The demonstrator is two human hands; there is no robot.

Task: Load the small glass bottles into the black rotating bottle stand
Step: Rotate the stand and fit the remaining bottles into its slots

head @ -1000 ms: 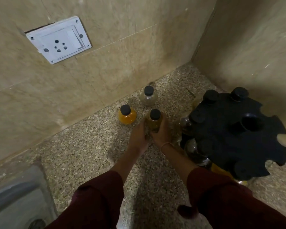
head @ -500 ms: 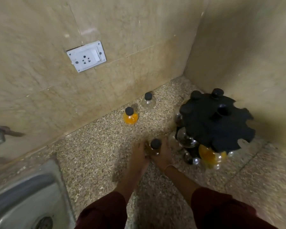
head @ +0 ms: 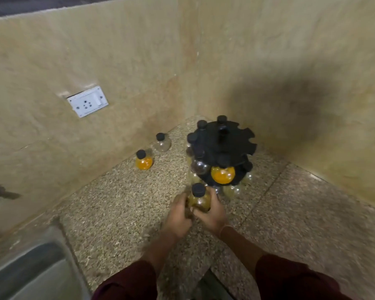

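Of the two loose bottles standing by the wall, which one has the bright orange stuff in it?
The nearer bottle, roughly below the wall socket. The farther bottle, toward the corner, looks clear with no orange in it.

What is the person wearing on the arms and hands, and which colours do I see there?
Both arms wear dark maroon sleeves, the left sleeve and the right sleeve, ending above the bare forearms. The left hand and right hand are ungloved. A thin bangle circles the right wrist.
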